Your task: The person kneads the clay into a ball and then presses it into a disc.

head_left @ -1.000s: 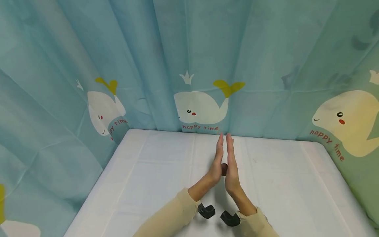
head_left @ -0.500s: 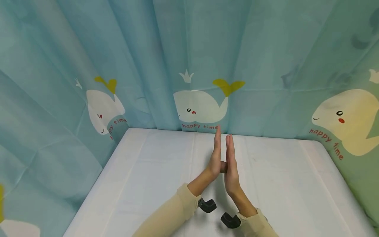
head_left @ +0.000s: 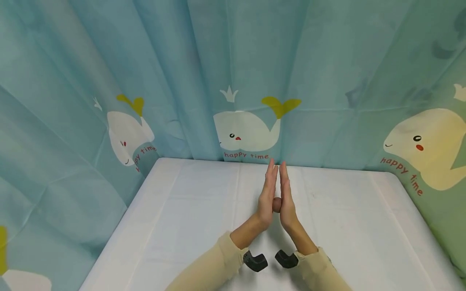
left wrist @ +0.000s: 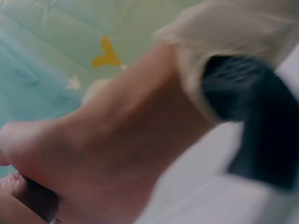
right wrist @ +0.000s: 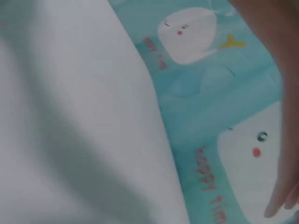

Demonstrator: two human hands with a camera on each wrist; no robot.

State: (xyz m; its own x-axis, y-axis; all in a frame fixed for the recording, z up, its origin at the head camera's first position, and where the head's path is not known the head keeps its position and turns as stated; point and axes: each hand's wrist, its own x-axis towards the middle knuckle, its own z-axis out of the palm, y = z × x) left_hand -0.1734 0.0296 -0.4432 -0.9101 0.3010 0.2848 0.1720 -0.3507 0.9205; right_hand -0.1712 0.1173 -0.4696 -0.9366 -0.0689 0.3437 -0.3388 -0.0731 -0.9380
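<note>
A small, round brown ball sits between two facing palms above the table. From the left, my left hand presses against it with straight fingers pointing forward and up. My right hand lies flat against its other side, fingers also straight. The fingertips of both hands are close together, with a narrow gap between them. In the left wrist view the ball shows dark at the lower left, partly hidden by the left hand. The right wrist view catches only part of a hand along its right edge.
A white-covered table spreads under the hands. Behind and beside it hangs a blue-green curtain printed with whales. Dark curved camera mounts stick out from both beige sleeves.
The left hand slid forward, then partly back, against the right hand. The right hand has shifted slightly forward. The brown ball stays between the palms.
</note>
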